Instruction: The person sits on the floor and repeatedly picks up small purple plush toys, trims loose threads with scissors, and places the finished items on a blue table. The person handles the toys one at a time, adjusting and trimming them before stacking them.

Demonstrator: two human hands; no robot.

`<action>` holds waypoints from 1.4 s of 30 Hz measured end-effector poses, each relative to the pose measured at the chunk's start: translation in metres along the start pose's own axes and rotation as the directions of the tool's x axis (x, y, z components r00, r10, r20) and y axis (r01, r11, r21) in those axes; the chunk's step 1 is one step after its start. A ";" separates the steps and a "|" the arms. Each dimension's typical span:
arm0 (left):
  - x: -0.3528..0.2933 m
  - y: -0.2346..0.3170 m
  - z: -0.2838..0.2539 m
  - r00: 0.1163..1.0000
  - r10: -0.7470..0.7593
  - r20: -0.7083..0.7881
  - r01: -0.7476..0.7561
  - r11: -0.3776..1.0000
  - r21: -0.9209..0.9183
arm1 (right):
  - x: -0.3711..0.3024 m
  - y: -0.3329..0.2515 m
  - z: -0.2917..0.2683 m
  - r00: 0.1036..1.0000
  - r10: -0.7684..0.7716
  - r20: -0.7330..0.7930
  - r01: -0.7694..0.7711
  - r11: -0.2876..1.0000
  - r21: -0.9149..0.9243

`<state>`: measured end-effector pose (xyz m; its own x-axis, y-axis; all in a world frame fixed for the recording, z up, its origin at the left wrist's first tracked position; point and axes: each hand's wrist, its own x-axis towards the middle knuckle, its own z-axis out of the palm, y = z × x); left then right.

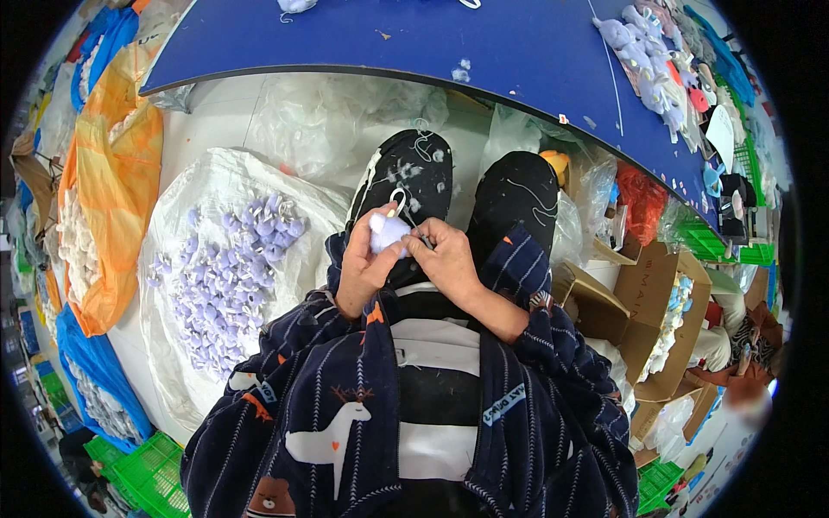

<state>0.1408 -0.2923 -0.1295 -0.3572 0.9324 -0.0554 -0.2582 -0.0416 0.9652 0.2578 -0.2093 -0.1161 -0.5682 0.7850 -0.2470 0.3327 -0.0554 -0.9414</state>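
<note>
A small, pale lavender plush toy [389,231] with a white loop at its top is held above my lap. My left hand [361,269] is wrapped round its left side, thumb across the front. My right hand [447,261] is closed in a pinch against the toy's right edge; what lies between those fingertips is too small to make out. Beside my left leg, a spread white sack [319,207] bears a heap of similar lavender plush pieces [226,293], many with white loops. Loose white threads [422,142] and fluff lie on my black trousers.
A blue table [371,39] curves across the front, with more lavender plush pieces [643,56] at its right. Orange [117,173] and blue bags of plush parts stand at left. Open cardboard boxes [643,298] and green crates are at right. Clear plastic bags lie under the table.
</note>
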 end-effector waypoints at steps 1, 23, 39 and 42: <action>0.000 0.000 -0.001 1.000 0.017 -0.019 -0.016 0.999 0.037 | -0.001 0.000 -0.001 1.000 0.012 0.008 -0.012 1.000 -0.016; 0.011 -0.007 -0.013 0.995 -0.084 -0.054 0.085 0.996 0.011 | 0.007 -0.007 -0.011 0.882 -0.433 0.185 0.462 0.872 -0.162; 0.008 0.034 -0.008 0.976 -0.183 0.114 0.193 0.977 -0.086 | -0.001 -0.005 -0.028 0.979 -0.197 0.044 0.197 0.980 -0.004; 0.008 0.029 -0.009 0.985 -0.158 0.072 0.158 0.987 0.009 | -0.001 -0.010 -0.029 0.971 -0.234 0.047 0.237 0.967 -0.096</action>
<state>0.1222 -0.2890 -0.1044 -0.2459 0.9507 -0.1888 -0.3035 0.1095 0.9465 0.2767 -0.1922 -0.0994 -0.6652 0.7460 -0.0309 0.2595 0.1922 -0.9464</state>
